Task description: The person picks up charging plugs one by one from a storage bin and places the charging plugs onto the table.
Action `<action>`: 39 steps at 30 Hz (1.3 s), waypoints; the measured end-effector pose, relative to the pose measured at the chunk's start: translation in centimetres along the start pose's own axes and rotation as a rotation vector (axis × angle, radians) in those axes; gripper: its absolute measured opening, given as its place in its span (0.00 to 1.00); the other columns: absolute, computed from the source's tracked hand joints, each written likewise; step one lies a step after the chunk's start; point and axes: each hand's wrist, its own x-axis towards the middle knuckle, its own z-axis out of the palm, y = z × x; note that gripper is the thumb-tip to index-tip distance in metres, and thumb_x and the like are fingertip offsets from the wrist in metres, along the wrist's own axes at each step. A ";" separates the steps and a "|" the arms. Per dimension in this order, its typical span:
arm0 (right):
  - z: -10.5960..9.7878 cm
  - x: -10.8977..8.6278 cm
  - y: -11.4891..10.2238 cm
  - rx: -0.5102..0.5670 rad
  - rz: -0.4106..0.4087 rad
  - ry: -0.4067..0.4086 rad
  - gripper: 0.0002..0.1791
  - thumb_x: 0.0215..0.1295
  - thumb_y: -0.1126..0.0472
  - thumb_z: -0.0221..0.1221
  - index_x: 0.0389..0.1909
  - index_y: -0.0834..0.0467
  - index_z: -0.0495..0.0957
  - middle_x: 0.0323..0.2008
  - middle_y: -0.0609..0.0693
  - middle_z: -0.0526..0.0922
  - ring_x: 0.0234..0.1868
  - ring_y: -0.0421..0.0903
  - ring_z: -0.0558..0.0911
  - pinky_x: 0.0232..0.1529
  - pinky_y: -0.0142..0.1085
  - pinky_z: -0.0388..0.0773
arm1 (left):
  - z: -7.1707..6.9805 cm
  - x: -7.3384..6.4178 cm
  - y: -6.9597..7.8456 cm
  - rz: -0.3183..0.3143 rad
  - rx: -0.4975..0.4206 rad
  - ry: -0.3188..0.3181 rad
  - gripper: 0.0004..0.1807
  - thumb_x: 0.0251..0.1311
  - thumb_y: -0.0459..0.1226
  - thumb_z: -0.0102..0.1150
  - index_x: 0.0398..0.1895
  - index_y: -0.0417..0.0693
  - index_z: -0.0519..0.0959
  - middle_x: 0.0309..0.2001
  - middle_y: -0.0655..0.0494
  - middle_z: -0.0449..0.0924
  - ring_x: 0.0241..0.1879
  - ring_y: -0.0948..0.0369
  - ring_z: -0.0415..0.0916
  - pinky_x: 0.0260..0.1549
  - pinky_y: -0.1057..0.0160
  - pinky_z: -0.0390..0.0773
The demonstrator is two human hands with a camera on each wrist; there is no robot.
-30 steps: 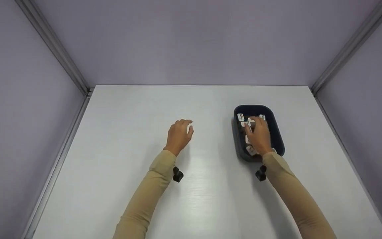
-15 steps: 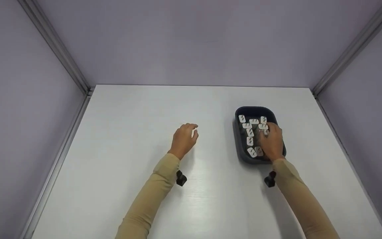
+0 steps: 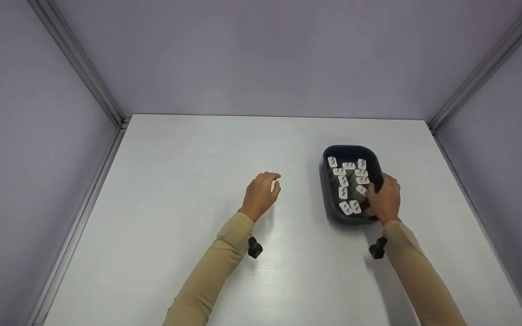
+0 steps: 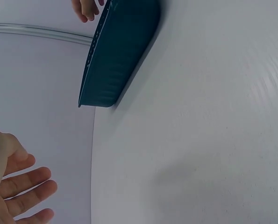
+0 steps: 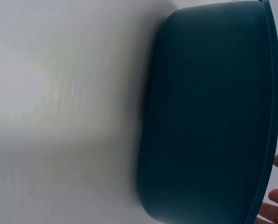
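A dark blue-green plastic basket [image 3: 329, 199] stands on the right half of the white table, its tall side filling much of the right wrist view. Several small white tiles [image 3: 343, 193] with dark and coloured marks lie spread over its floor. My right hand [image 3: 385, 199] is over the basket's right rim, thumb on the inner side, the fingers loosely bent and apart with nothing seen between them. To the left of the basket, my left hand [image 3: 261, 194] hovers above the table, fingers relaxed and slightly curved, holding nothing.
The white tabletop [image 3: 175, 181] is bounded by a pale back wall [image 3: 265, 59] and side walls. Metal frame rails [image 3: 77, 61] run along the corners. A small black wrist camera [image 3: 254, 248] sits on each sleeve.
My right hand has moved from over the middle of the basket to its right rim, uncovering more tiles. My left hand has drifted slightly right and nearer.
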 end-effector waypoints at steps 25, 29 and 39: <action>-0.4 0.1 2.3 0.131 0.242 -0.023 0.25 0.73 0.63 0.36 0.59 0.76 0.69 0.58 0.74 0.74 0.60 0.67 0.75 0.62 0.56 0.71 | 1.5 -0.5 2.3 0.016 -0.066 -0.096 0.11 0.66 0.34 0.52 0.47 0.43 0.81 0.45 0.51 0.85 0.47 0.57 0.82 0.47 0.64 0.82; -0.3 0.1 2.1 0.127 0.245 -0.022 0.24 0.73 0.64 0.36 0.58 0.76 0.69 0.57 0.75 0.74 0.59 0.67 0.75 0.62 0.56 0.71 | 1.8 -0.5 2.6 0.029 -0.063 -0.096 0.11 0.66 0.34 0.52 0.47 0.43 0.81 0.44 0.51 0.85 0.47 0.58 0.82 0.47 0.64 0.82; -0.4 0.1 1.9 0.120 0.249 -0.014 0.23 0.73 0.64 0.38 0.57 0.76 0.70 0.55 0.74 0.75 0.57 0.67 0.76 0.61 0.55 0.72 | 2.6 -0.5 3.1 0.070 -0.066 -0.077 0.11 0.65 0.34 0.53 0.46 0.44 0.81 0.43 0.51 0.85 0.45 0.57 0.82 0.45 0.63 0.82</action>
